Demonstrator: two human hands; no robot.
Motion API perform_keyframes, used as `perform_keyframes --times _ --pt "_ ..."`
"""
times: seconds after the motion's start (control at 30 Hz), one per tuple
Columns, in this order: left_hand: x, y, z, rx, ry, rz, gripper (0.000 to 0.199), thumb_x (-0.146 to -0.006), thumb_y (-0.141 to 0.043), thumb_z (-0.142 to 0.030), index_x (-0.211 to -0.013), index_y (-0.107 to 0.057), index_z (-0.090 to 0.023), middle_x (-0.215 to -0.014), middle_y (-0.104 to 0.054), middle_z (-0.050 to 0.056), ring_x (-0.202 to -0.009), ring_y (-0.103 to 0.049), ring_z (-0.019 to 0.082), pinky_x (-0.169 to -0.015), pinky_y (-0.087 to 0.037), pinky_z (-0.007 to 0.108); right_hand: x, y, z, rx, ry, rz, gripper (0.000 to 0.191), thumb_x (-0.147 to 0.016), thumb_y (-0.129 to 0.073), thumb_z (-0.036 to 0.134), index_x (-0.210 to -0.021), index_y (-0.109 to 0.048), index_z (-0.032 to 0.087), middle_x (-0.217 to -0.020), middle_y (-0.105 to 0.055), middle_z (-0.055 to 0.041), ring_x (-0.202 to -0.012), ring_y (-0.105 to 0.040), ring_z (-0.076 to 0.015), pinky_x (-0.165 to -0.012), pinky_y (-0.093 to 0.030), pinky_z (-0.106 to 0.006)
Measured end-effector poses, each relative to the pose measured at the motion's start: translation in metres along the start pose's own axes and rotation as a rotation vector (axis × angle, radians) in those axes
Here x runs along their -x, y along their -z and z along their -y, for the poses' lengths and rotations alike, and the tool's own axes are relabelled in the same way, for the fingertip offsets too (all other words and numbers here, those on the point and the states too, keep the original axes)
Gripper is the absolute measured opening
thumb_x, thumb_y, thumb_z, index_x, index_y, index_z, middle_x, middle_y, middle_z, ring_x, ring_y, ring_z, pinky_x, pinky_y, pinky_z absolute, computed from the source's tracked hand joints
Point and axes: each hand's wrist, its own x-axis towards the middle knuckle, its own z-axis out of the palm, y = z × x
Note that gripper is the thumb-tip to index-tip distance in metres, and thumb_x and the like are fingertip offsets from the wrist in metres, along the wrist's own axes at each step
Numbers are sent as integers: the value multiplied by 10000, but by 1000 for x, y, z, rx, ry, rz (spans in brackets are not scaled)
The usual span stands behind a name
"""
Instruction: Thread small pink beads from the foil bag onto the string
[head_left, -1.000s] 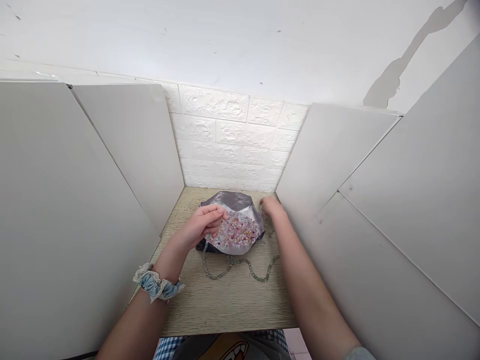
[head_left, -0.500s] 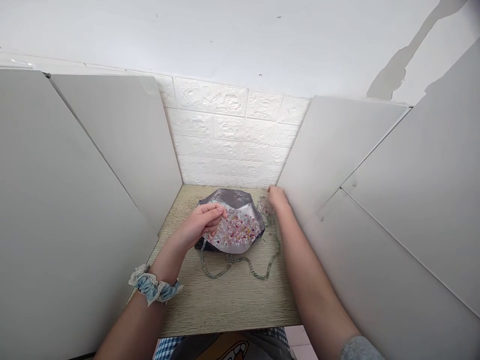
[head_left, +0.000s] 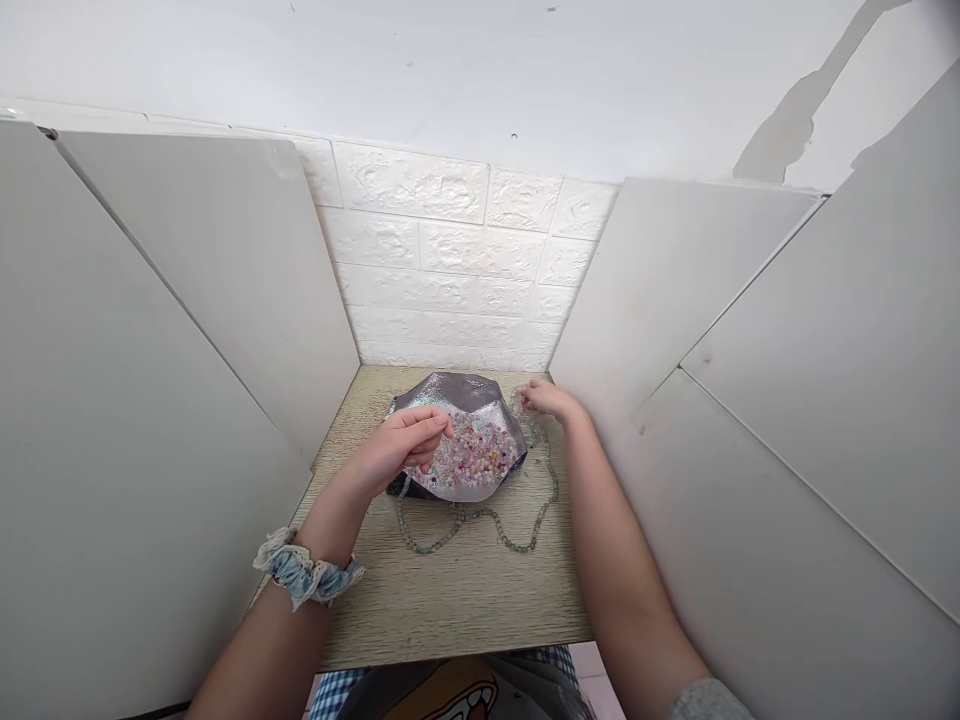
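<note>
An open silver-lined pouch (head_left: 469, 392) lies on the table, holding many small pink, white, red and yellow beads (head_left: 472, 455). My left hand (head_left: 405, 445) is over the pouch's left side, its fingers pinched together. A string of pale green beads (head_left: 424, 548) hangs from under that hand and loops across the table in front of the pouch, then up its right side. My right hand (head_left: 551, 397) is at the pouch's far right corner, fingertips closed beside a small clear, pinkish object. What these fingers grip is too small to make out.
The wood-grain table (head_left: 450, 610) ends at a white brick-pattern wall (head_left: 450, 250). Tall white panels stand close on the left (head_left: 225, 250) and right (head_left: 660, 270). A blue scrunchie (head_left: 307, 570) circles my left wrist.
My right hand has moved left from beside the right panel, toward the pouch's far right corner. My left hand stays pinched in nearly the same place. The view has shifted slightly.
</note>
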Motion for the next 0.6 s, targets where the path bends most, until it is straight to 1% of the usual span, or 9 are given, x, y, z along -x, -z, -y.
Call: perform_keyframes --times 0.1,0.2,0.3,0.37,0.43,0.47,0.53,0.6 --pt "0 0 0 5 7 1 214 -769 -482 -327 -682 -497 -132 -432 -221 -80 -374 -181 20 -407 -155 172 -3 2 1 -126 39 -14 234 -812 -299 184 -881 -498 82 -763 -622 -83 -581 -544 -78 -554 -407 -169" --pt "1 0 0 0 6 3 216 -775 -476 -326 -683 -497 -131 -429 -220 -80 -374 -181 20 -411 -157 176 -7 2 0 -181 49 -76 272 -826 -242 198 -902 -475 81 -751 -616 -82 -602 -553 -85 -569 -416 -171" --pt "0 1 0 -10 6 2 218 -782 -471 -328 -690 -495 -132 -434 -229 -77 -379 -186 20 -415 -155 180 -9 5 -3 -163 28 -217 314 -826 -210 241 -972 -442 88 -793 -601 -86 -633 -547 -106 -575 -415 -196" --pt "0 1 1 -20 9 3 217 -787 -466 -327 -694 -495 -133 -440 -232 -76 -383 -192 20 -419 -152 183 -9 6 -6 -117 12 -321 311 -807 -249 261 -1012 -430 115 -852 -589 -82 -685 -538 -125 -603 -410 -217" --pt "0 1 1 -25 15 0 219 -791 -459 -328 -696 -495 -133 -444 -229 -75 -385 -192 20 -422 -153 185 -10 5 -10 -53 9 -382 271 -762 -322 214 -980 -468 147 -863 -585 -63 -735 -527 -138 -645 -397 -226" --pt "0 1 1 -26 17 -1 221 -793 -457 -328 -696 -494 -134 -446 -225 -75 -386 -191 20 -424 -157 186 -10 4 -12 -19 14 -390 251 -732 -352 173 -932 -501 156 -847 -588 -53 -750 -523 -140 -664 -390 -226" --pt "0 2 1 -31 19 0 220 -795 -454 -327 -694 -492 -135 -450 -223 -74 -391 -189 22 -426 -161 187 -11 -1 -15 48 31 -378 229 -675 -387 100 -818 -554 159 -816 -596 -46 -764 -522 -140 -692 -378 -221" --pt "0 2 2 -40 19 7 214 -795 -455 -323 -696 -489 -137 -455 -225 -72 -396 -190 24 -427 -157 188 -13 -5 -18 111 51 -349 220 -639 -413 64 -748 -584 151 -826 -599 -57 -785 -524 -145 -716 -373 -222"
